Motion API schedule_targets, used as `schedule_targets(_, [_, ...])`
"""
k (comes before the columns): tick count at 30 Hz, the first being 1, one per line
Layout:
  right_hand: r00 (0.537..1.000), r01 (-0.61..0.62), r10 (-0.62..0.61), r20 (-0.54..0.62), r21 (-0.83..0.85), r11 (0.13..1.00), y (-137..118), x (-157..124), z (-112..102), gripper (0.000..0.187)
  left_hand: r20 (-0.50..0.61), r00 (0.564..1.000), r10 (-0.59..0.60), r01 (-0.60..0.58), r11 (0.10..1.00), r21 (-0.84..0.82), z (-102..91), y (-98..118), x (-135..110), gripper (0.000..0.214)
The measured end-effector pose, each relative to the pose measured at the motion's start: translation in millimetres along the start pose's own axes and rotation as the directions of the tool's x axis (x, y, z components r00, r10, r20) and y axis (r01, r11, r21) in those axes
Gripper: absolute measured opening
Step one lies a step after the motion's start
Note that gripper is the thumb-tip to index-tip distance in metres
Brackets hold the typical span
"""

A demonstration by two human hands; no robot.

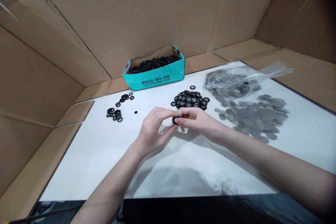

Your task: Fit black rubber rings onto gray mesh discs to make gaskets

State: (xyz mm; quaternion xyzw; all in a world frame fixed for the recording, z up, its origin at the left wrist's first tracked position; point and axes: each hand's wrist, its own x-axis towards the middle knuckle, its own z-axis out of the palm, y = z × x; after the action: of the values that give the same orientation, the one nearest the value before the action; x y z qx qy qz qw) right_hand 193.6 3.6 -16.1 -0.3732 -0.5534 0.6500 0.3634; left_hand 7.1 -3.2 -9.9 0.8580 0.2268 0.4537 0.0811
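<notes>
My left hand (154, 129) and my right hand (195, 120) meet above the middle of the white table, both closed on one small black rubber ring (174, 120). The left fingers pinch its edge while the right thumb and fingers press at its other side. Whether a mesh disc sits inside it is hidden by my fingers. Just behind the hands lies a pile of black rings with grey mesh centres (190, 99). To the right spreads a heap of loose grey mesh discs (258, 117).
A teal box (157, 75) full of black rings stands at the back. Loose black rings (114, 114) lie at left, with a small black piece (135, 112) nearby. A clear plastic bag (233, 82) of discs rests at back right. Cardboard walls (147, 14) surround the white tabletop (91, 161).
</notes>
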Motion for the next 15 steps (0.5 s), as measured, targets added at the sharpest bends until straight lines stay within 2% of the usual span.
schedule_targets(9, [1.0, -0.01, 0.01, -0.011, -0.028, 1.0, 0.4, 0.7, -0.2, 0.029, 0.084, 0.994, -0.064, 0.069, 0.996, -0.063, -3.0, -2.1, -1.9, 0.039])
schedule_targets(12, [1.0, 0.015, -0.016, -0.006, -0.04, 0.999, 0.3, 0.5, -0.4, 0.028, 0.112, 0.99, -0.08, 0.091, 0.991, -0.097, -4.0, -2.2, -2.7, 0.044])
schedule_targets(15, [0.991, 0.093, -0.104, -0.08, -0.132, 0.987, -1.4, 1.2, -3.9, 0.029, 0.114, 0.986, -0.121, 0.134, 0.985, -0.111, -6.6, -1.7, -1.8, 0.048])
